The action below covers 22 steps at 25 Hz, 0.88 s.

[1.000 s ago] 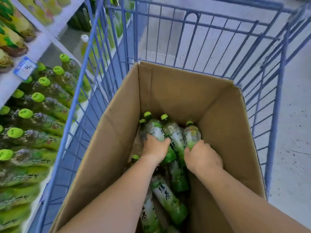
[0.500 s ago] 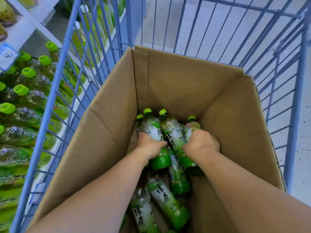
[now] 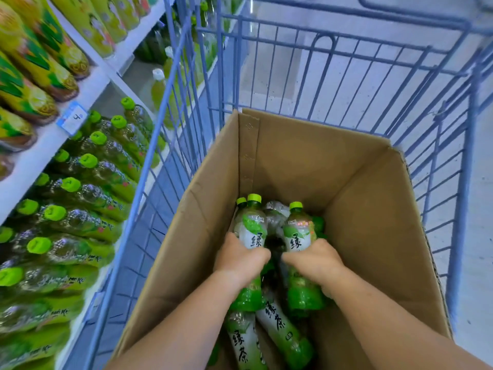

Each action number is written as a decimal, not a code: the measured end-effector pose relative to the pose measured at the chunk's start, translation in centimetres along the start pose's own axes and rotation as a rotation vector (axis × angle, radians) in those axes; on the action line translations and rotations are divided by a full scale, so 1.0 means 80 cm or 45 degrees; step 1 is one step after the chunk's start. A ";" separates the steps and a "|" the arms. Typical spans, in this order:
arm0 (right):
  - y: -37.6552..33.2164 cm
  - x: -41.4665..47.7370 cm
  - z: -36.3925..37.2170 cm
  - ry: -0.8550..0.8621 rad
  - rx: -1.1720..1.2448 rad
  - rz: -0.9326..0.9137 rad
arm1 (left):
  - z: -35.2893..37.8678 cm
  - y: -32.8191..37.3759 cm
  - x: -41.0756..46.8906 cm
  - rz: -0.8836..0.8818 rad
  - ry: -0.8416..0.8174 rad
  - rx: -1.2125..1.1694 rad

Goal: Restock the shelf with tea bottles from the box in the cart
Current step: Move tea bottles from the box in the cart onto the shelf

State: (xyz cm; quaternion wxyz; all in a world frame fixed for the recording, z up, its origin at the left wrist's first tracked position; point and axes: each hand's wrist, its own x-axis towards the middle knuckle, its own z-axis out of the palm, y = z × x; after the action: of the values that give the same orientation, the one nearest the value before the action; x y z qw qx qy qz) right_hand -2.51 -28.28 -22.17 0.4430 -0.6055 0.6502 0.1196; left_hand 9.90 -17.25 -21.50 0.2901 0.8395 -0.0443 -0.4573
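Observation:
An open cardboard box [image 3: 373, 209] stands in a blue wire cart [image 3: 464, 182]. Inside lie several green tea bottles with green caps and white labels. My left hand [image 3: 237, 259] grips one bottle [image 3: 252, 231] around its middle, cap pointing away from me. My right hand [image 3: 314, 263] grips a second bottle [image 3: 297, 233] the same way. Both bottles are raised a little above the others. More bottles [image 3: 282, 332] lie below my wrists. The shelf [image 3: 40, 156] on the left holds rows of the same green-capped bottles [image 3: 88, 193].
The upper shelf carries yellow-green packaged bottles [image 3: 34, 62] and a blue price tag [image 3: 73, 117]. The cart's wire side [image 3: 165, 124] stands between the box and the shelf. Pale floor [image 3: 477, 276] lies to the right of the cart.
Both hands closed around one bottle each and lifted them slightly from the pile. The view swung up and left, showing more of the shelf.

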 end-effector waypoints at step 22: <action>-0.049 -0.400 -0.150 0.127 0.307 -0.437 | -0.227 0.020 -0.336 0.610 0.037 -0.309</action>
State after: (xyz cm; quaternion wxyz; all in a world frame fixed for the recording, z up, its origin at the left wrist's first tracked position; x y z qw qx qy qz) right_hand -8.22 -15.69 9.31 0.4934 -0.6553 0.5681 -0.0663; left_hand 9.05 -1.36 6.84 0.4892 0.7706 -0.1824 -0.3655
